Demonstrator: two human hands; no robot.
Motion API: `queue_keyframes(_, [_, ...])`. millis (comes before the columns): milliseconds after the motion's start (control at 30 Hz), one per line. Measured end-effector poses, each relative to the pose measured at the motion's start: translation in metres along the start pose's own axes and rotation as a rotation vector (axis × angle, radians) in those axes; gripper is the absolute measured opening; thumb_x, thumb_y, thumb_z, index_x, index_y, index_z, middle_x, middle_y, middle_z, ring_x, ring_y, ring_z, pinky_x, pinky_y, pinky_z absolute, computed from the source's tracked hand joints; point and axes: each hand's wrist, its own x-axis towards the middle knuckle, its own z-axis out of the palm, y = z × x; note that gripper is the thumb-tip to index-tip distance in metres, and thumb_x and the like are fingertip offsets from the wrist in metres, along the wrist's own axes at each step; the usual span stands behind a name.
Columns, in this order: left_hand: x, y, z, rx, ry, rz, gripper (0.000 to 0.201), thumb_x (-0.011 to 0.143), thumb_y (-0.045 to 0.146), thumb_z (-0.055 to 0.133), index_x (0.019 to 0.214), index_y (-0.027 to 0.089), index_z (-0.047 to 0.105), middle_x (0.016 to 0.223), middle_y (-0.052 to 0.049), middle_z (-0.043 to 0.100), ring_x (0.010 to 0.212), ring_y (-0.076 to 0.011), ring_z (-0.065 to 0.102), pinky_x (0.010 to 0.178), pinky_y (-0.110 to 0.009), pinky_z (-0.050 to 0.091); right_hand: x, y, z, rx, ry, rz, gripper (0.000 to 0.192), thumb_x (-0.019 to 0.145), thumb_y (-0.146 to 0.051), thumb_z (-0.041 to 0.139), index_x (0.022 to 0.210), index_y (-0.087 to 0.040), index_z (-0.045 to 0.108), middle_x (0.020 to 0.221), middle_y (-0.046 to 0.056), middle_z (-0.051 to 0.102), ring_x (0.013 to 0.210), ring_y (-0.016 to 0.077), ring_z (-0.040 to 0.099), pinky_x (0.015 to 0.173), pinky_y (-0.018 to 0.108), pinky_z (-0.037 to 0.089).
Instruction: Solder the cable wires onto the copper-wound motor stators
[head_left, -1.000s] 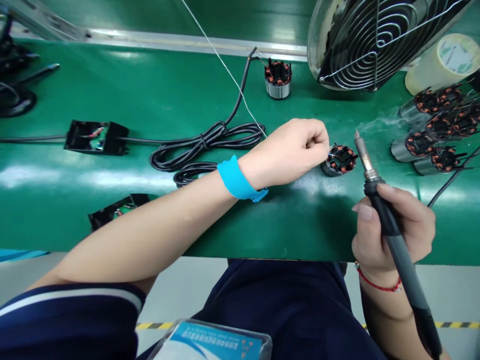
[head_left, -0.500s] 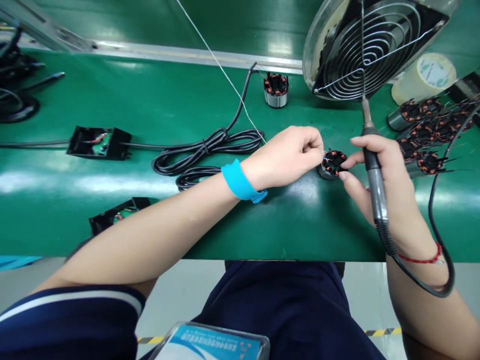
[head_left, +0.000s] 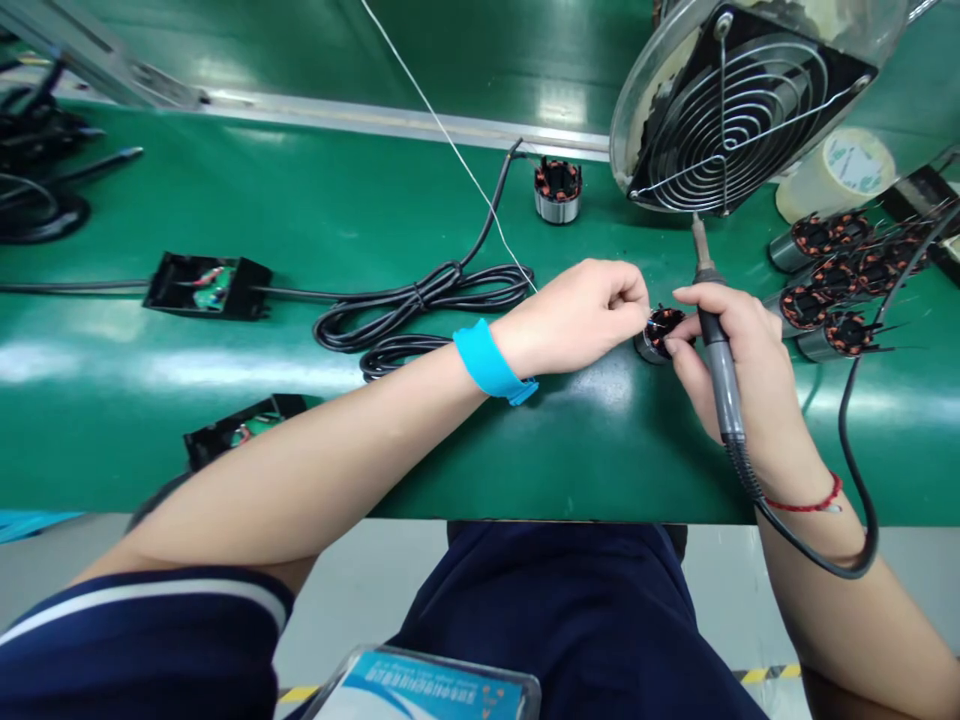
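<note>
My left hand point(head_left: 576, 318), above a blue wristband, is closed in a pinch at the left edge of a motor stator point(head_left: 654, 338) with copper windings. A thin wire shows at its fingertips; the rest is hidden in the fingers. A thin pale strand point(head_left: 469, 172) comes down from above and passes behind this hand. My right hand point(head_left: 739, 375) holds a soldering iron point(head_left: 718, 365) upright, tip pointing away from me. Its thumb and a finger reach the stator's right side and hide part of it.
A fan with a wire guard point(head_left: 739, 130) stands behind the iron. Several stators point(head_left: 832, 285) cluster at right by a tape roll point(head_left: 840, 175). Another stator point(head_left: 558, 192) sits at the back. A coiled black cable point(head_left: 420, 300) and an open black box point(head_left: 206, 286) lie left.
My right hand and the soldering iron have moved left, and its fingers are further over the stator. My left hand keeps its pinch at the stator. The whole view has shifted slightly.
</note>
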Motion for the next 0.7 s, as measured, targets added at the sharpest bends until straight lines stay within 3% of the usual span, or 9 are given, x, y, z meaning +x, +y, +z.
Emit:
queue_keyframes(133, [0.001, -0.001, -0.002, -0.021, -0.009, -0.01, 0.016, 0.08, 0.006, 0.05, 0.069, 0.014, 0.057, 0.067, 0.002, 0.057, 0.063, -0.009, 0.049, 0.061, -0.024, 0.037, 0.006, -0.01, 0.002, 0.07, 0.023, -0.03, 0.041, 0.085, -0.015, 0.059, 0.124, -0.027, 0.052, 0.092, 0.0, 0.07, 0.086, 0.022, 0.067, 0.081, 0.04, 0.051])
queue_keyframes(267, [0.002, 0.002, -0.006, -0.078, -0.03, -0.06, 0.014, 0.082, 0.007, 0.052, 0.07, 0.014, 0.057, 0.065, 0.002, 0.058, 0.059, -0.008, 0.05, 0.059, -0.023, 0.039, 0.008, -0.009, 0.006, 0.293, -0.019, 0.041, 0.044, 0.086, -0.015, 0.056, 0.127, -0.03, 0.047, 0.089, -0.003, 0.065, 0.075, 0.0179, 0.068, 0.073, 0.036, 0.055])
queue_keyframes(467, [0.001, 0.008, -0.009, -0.177, -0.093, -0.143, 0.014, 0.082, 0.006, 0.053, 0.073, 0.013, 0.059, 0.063, 0.001, 0.059, 0.056, -0.0069, 0.053, 0.057, -0.021, 0.043, 0.006, -0.001, 0.007, 0.313, -0.054, 0.057, 0.047, 0.088, -0.021, 0.062, 0.131, -0.032, 0.047, 0.088, -0.003, 0.064, 0.073, 0.0164, 0.065, 0.076, 0.037, 0.058])
queue_keyframes(700, [0.002, 0.007, -0.009, -0.232, -0.111, -0.158, 0.014, 0.083, 0.005, 0.055, 0.071, 0.013, 0.058, 0.06, 0.002, 0.058, 0.055, -0.006, 0.053, 0.057, -0.019, 0.044, 0.002, 0.0, 0.016, 0.362, 0.044, 0.107, 0.048, 0.088, -0.025, 0.065, 0.132, -0.031, 0.048, 0.086, -0.003, 0.067, 0.071, 0.0164, 0.066, 0.075, 0.037, 0.059])
